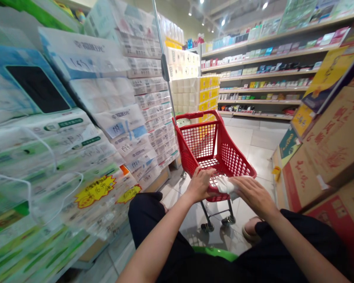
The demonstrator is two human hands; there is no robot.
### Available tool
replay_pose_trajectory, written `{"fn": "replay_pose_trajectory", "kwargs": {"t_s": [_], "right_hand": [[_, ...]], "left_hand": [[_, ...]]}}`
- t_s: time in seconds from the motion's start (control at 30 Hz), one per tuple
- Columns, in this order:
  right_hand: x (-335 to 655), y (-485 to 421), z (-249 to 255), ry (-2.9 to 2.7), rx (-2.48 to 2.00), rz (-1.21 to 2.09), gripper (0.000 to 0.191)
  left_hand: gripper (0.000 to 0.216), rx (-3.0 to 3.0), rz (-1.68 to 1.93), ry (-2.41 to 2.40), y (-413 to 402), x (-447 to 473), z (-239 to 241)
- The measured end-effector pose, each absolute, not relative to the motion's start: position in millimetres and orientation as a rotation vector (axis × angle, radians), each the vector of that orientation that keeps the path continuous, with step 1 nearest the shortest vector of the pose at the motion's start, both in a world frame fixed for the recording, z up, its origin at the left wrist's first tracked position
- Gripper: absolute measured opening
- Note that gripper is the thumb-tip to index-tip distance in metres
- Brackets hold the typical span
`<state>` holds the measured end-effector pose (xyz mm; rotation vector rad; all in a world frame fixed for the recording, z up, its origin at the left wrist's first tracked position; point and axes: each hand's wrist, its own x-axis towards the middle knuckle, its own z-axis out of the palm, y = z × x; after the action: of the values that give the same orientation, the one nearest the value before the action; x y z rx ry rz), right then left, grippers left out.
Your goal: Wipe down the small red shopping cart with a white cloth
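Note:
A small red shopping cart (236,159) with mesh walls stands on the tiled floor in front of my knees. My left hand (201,183) is curled over the cart's near rim and grips it. My right hand (252,193) lies with its fingers stretched out on a white cloth (225,184) that is pressed against the same rim, right beside my left hand. My legs in dark trousers fill the lower part of the view.
Stacked packs of toilet paper (106,102) with yellow price stickers line the left side. Cardboard boxes (333,149) stand stacked at the right. Shelves of goods (259,74) run across the back. A metal pole (164,67) rises beside the cart. A green edge (216,251) shows under my legs.

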<state>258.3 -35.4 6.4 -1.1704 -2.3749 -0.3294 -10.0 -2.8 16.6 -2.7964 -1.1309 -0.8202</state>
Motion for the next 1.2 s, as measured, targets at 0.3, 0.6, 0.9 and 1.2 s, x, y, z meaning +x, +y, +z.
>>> {"fn": "replay_pose_trajectory", "kwargs": {"t_s": [0.3, 0.6, 0.9, 1.2], "right_hand": [[249.1, -30.0, 7.7, -2.385, -1.128, -0.32, 0.033], [193.3, -39.1, 13.9, -2.424, -1.11, -0.207, 0.031], [257.3, -17.5, 28.8, -2.017, -1.242, 0.053, 0.037], [263.2, 7.0, 4.4, -2.103, -1.39, -0.025, 0.049]], "left_hand": [[0.086, -2.788, -0.783, -1.167, -4.4, 3.1, 17.2], [0.106, -2.911, -0.774, -1.116, -6.9, -8.1, 26.0], [0.044, -2.916, -0.876, -1.134, -24.1, 6.1, 74.3], [0.026, -2.594, -0.539, -1.24, -25.9, 99.0, 16.4]]}}
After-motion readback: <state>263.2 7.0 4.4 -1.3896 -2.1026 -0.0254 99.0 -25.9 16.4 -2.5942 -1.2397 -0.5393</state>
